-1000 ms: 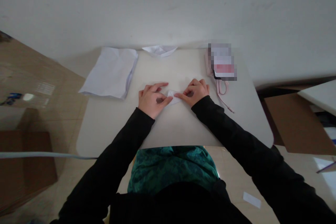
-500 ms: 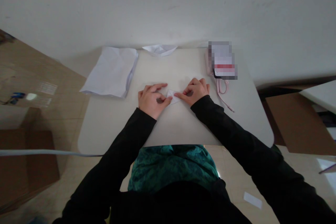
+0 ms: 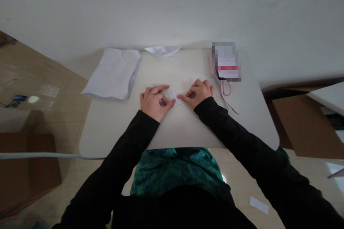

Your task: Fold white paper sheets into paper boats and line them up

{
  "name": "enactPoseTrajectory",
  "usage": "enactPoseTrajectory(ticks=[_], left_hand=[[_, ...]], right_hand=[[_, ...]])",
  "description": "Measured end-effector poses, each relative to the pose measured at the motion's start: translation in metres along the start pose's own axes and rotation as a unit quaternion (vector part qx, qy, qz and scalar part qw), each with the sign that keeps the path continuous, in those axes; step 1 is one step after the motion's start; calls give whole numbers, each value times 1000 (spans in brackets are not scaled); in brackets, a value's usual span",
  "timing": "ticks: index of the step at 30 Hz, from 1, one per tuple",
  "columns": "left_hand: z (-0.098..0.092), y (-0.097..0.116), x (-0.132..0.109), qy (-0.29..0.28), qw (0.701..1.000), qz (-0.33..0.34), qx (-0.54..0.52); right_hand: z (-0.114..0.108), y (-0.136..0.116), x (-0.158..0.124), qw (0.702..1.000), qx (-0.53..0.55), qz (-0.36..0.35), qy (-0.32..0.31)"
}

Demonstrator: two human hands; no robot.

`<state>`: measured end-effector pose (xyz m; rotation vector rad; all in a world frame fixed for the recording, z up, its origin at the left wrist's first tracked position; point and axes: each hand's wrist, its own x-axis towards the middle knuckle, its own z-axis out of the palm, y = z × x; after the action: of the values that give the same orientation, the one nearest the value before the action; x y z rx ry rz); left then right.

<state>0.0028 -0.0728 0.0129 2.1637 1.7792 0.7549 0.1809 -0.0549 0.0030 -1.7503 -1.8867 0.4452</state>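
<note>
A small piece of folded white paper (image 3: 175, 100) lies on the white table (image 3: 185, 132), between my two hands. My left hand (image 3: 156, 102) has its thumb and curled fingers at the paper's left end, with one finger stretched out above. From the other side, my right hand (image 3: 198, 93) presses thumb and index finger on the paper's right part, its other fingers bent. Creases and a pointed top show on the paper between the fingertips. At the table's back edge, against the wall, rests a folded paper boat (image 3: 162, 51).
A stack of white paper sheets (image 3: 111, 73) lies at the back left. At the back right is a blurred-out phone-like object (image 3: 227, 61) with a pink cable (image 3: 228, 102). Cardboard boxes (image 3: 306, 125) stand beyond the table's right side, and another box (image 3: 29, 171) is at left.
My left thumb has drawn back slightly to the left, so more of the folded paper shows between the hands. The right hand stays pressed on it. The view has shifted a little.
</note>
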Motion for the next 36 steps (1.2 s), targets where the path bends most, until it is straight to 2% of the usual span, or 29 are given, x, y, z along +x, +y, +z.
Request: enactPoseTrajectory(ticks=[3,7,9,14,18,20,22,25,27,31,36], left_hand=[[0,-3,1,1,999,29,-19],[4,-9,1,-55,986,142,-62],[6,-9,1,-62,982,163,-67],[7,2,-1,-27,989,139,-51],[8,7,-1,-17,992,122,-41],[8,5,-1,-21,992,115,-37],[9,4,-1,-27,993,109,-34],[9,3,-1,-32,993,106,-35],[9,3,-1,-33,993,104,-36],[8,5,0,-43,994,96,-34],[7,6,1,-55,993,95,-33]], right_hand=[[1,0,0,1000,0,-2,3],[1,1,-1,1000,0,-5,7],[1,1,-1,1000,-2,-7,6],[2,0,0,1000,-16,-12,9],[5,5,2,999,0,-23,35],[5,10,1,995,33,-72,55],[4,14,-4,983,66,-152,79],[1,16,-15,959,44,-258,110],[-1,16,-23,948,25,-290,128],[-2,17,-30,941,-9,-313,126],[1,26,-31,945,-46,-295,137]])
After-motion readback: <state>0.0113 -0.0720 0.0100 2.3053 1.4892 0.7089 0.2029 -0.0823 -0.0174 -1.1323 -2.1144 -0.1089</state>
